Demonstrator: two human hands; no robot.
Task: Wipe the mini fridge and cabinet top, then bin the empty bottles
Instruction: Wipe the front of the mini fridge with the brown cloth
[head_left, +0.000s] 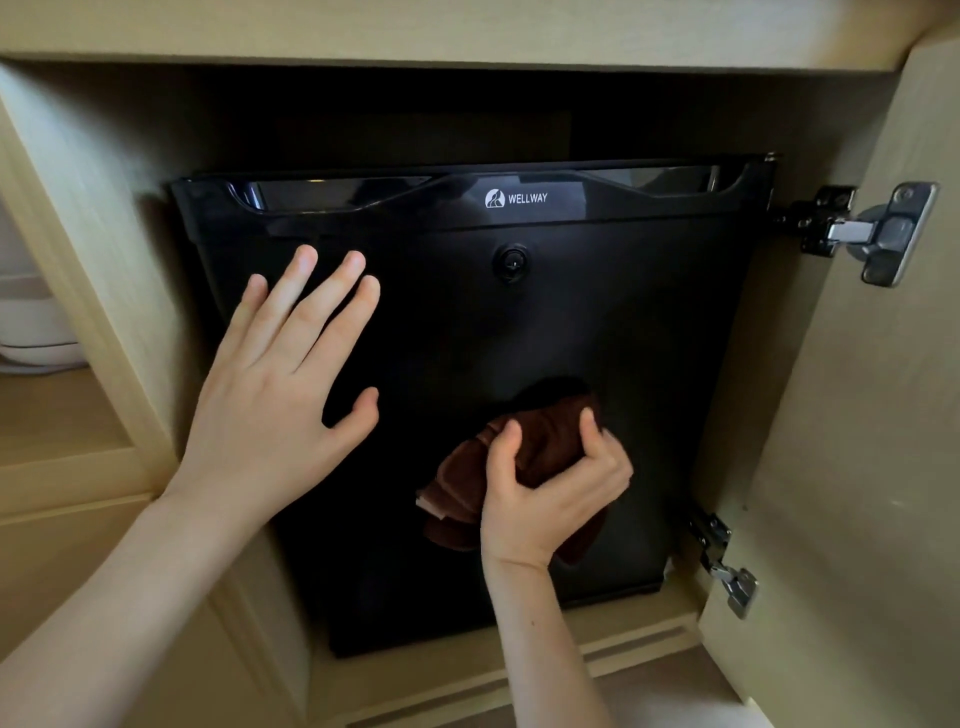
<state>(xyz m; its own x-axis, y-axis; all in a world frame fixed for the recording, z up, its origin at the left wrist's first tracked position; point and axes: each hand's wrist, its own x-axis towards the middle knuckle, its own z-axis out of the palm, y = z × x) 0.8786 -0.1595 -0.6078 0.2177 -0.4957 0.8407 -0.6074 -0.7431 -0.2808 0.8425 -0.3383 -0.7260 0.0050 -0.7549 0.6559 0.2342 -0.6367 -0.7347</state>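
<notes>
Right hand (550, 493), fingers curled, bunches a dark brown folded terry cloth (545, 436) against the lower middle of the door, so the wad meets the surface under pressure. Left hand (275, 395), fingers straight and spread, lies flat on the upper left of the glossy black mini fridge (639, 332), probably bracing its door shut against the wiping push. The fridge stands inside a pale wooden cabinet (831, 467), whose door is swung open on 2 steel hinges (878, 234) at right. No bottles are in view.
</notes>
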